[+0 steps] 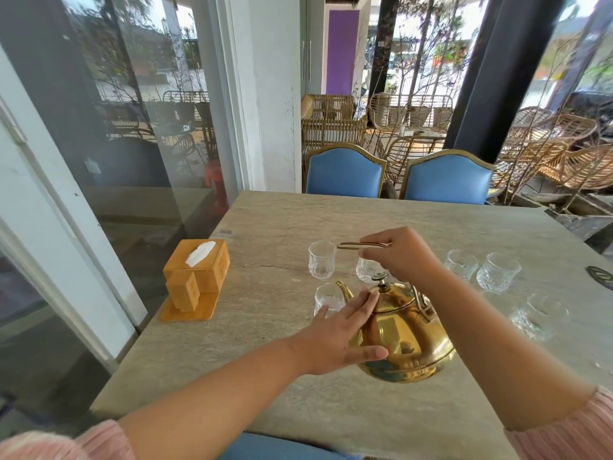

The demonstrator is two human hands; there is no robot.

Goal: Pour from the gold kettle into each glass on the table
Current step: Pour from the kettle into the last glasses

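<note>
Bracing the gold kettle [403, 340] with the left hand [335, 336], open and flat, fingers on lid and side, thumb low on the body. Right hand [403, 257] just above, closed on the kettle handle [351, 245]. Kettle tipped, off the surface [265, 327] I think, spout over the near glass [328, 300] just past the left fingertips. Looks like a pour step. Next: level off, shift to the far-left glass [321, 259], then the glass behind the right hand [366, 270], then three glasses right of it [497, 272].

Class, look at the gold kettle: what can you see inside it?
Nothing: the gold kettle has its lid on, so its contents are hidden. The right hand holds the handle; the left hand rests against its side.
</note>
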